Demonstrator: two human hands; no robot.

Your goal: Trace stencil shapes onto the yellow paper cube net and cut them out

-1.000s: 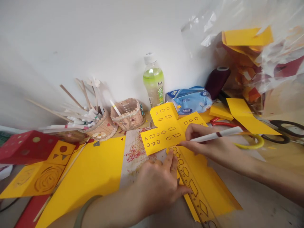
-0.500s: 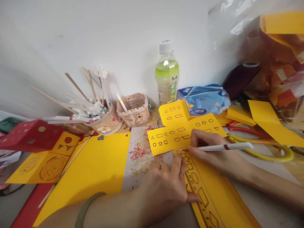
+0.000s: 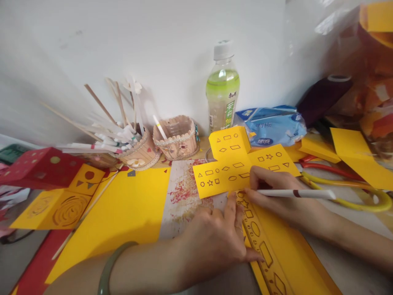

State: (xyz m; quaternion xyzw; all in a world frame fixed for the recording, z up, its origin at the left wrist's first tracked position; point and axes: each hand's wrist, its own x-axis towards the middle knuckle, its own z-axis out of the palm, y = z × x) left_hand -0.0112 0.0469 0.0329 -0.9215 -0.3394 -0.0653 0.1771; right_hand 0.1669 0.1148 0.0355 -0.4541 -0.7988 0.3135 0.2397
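My right hand (image 3: 273, 190) is closed round a white marker (image 3: 313, 194), its tip end hidden by my fingers at the lower edge of a yellow paper cutout (image 3: 208, 184). Small outlined shapes, such as stars, triangles and rectangles, cover the cutout. Below it a see-through stencil ruler (image 3: 264, 250) with shape holes slants over yellow paper. My left hand (image 3: 217, 233) presses on the ruler's top end and left edge, index finger and thumb spread, the other fingers partly curled. A green bangle (image 3: 107, 266) circles that wrist.
Behind stand a drink bottle (image 3: 222, 90), a blue wipes pack (image 3: 273, 127), a wooden holder (image 3: 176, 147) and a cup of markers and sticks (image 3: 138, 153). Red-and-yellow scissors (image 3: 353, 196) lie right. Left are a yellow sheet (image 3: 123, 213) and a red dotted box (image 3: 39, 168).
The view has shifted slightly, so most things sit a little further right and higher. Both hands keep almost the same place on the ruler and cutout, and the marker stays in my right hand.
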